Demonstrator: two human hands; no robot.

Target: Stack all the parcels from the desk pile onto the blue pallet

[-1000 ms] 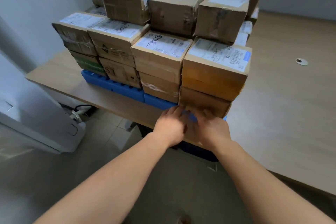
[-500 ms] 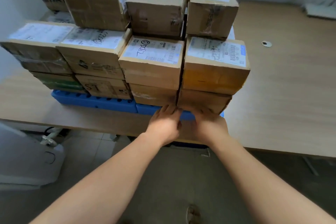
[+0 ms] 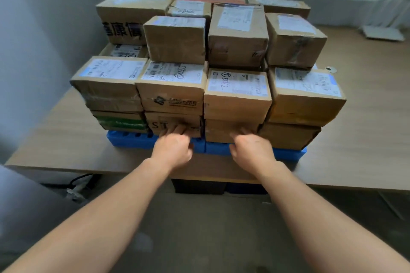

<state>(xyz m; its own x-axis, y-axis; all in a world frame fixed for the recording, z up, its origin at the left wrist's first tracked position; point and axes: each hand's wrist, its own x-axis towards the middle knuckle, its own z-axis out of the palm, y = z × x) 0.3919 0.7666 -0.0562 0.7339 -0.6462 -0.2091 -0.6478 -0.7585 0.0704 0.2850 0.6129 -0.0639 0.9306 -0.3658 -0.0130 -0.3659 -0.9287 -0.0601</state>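
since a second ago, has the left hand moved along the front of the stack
Yes. The left hand has shifted left: it was by the rightmost bottom boxes, and now its fingers touch the ST box.

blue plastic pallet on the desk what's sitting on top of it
Brown cardboard parcels with white labels are stacked at least three layers high on the blue plastic pallet. Its top surface and the lower rear parcels are covered.

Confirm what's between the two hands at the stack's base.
Head view: only the blue pallet's front edge shows between the left hand and right hand; bottom-row parcels sit just above it.
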